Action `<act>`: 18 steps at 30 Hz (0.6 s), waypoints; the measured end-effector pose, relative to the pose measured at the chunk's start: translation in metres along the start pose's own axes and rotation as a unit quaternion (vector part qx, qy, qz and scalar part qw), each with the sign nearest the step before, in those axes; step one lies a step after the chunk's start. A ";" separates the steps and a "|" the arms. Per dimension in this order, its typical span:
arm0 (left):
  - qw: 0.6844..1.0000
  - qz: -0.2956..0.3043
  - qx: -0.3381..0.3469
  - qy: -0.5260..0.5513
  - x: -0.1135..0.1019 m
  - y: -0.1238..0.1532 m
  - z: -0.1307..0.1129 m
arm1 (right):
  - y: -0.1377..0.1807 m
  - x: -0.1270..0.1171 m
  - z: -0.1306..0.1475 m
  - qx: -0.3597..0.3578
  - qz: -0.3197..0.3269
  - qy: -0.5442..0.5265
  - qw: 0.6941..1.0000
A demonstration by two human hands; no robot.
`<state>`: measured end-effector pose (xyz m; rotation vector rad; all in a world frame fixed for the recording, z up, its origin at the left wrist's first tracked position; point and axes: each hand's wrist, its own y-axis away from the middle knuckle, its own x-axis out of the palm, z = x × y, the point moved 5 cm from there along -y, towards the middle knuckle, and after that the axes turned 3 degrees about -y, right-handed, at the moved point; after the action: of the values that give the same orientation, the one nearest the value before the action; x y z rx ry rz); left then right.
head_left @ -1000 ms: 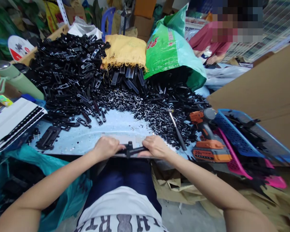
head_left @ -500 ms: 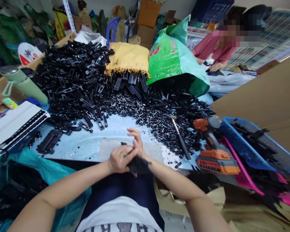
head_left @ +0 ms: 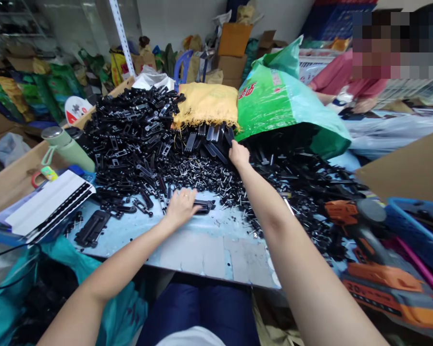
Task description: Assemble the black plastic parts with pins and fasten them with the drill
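Note:
My left hand (head_left: 182, 207) is low over the blue work surface, closed around a long black plastic part (head_left: 204, 206) whose end sticks out to the right, past the thumb. Farther forward, my right hand (head_left: 239, 154) pinches at a flat black plastic strip (head_left: 230, 134) by the mouth of the yellow sack (head_left: 207, 103). Its fingertips are partly hidden. More flat strips (head_left: 212, 134) poke out of that sack. Between the hands lies a heap of small pins or screws (head_left: 205, 173), with a pile of black plastic links (head_left: 133, 129) to the left.
A green sack (head_left: 270, 101) leans behind my right arm. An orange cordless drill (head_left: 378, 278) and a blue basket (head_left: 414, 211) are at right. A green flask (head_left: 70, 149) and a white box (head_left: 50, 202) stand at left. Another person's sleeve (head_left: 332, 74) shows beyond.
My hands have parted from in front of my body. The left went forward onto the table with a black part; the right reached out to the strips by the yellow sack. The view has shifted.

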<state>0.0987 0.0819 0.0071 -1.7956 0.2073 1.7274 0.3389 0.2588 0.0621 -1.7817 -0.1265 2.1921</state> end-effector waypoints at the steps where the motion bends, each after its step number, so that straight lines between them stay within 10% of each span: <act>1: 0.998 -0.008 -0.059 0.005 -0.005 0.003 0.018 | 0.005 -0.004 0.000 -0.012 -0.026 -0.004 1.000; 6: 0.929 -0.021 -0.369 -0.010 -0.012 0.019 0.130 | 0.107 -0.025 0.004 -0.216 -0.122 -0.075 0.966; 11: 0.884 -0.019 -0.466 0.015 0.001 0.003 0.177 | 0.268 -0.009 0.006 -0.452 0.028 -0.102 0.886; 18: 0.877 -0.024 -0.480 0.011 -0.001 -0.023 0.176 | 0.323 0.012 0.050 -0.366 0.114 -0.142 0.913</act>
<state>-0.0383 0.1939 0.0259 -2.4383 -0.8328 1.9212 0.2292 -0.0371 -0.0223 -1.8554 -0.9665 2.8073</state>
